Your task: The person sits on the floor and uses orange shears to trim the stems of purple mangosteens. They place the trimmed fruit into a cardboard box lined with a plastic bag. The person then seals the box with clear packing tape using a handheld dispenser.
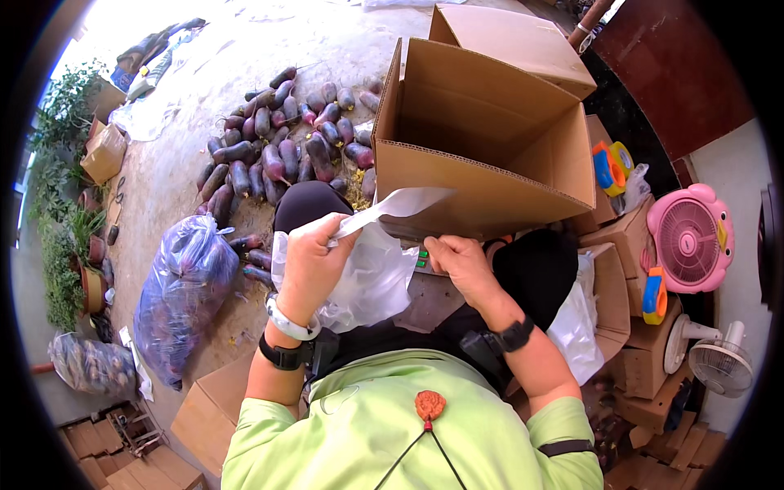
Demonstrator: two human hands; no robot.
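Observation:
My left hand (318, 257) grips a white plastic strip (398, 205), whose loose end reaches up and right across the front of an open cardboard box (478, 187). Below that hand, a translucent plastic bag (361, 282) lies crumpled over my lap. My right hand (459, 266) has its fingers curled beside a device with green buttons (422, 260), probably a scale, mostly covered. Whether anything thin is pinched in those fingers cannot be seen. Standing upright before me, the box has raised flaps and a shadowed inside. Many dark purple radishes (272, 162) lie heaped on the floor to its left.
A filled plastic bag (184, 294) stands left of my knee. At right are cartons (618, 229), tape dispensers (607, 168), a pink fan (689, 239) and a small white fan (723, 364). Another carton (514, 43) sits behind the open box. Potted plants (61, 269) line the left wall.

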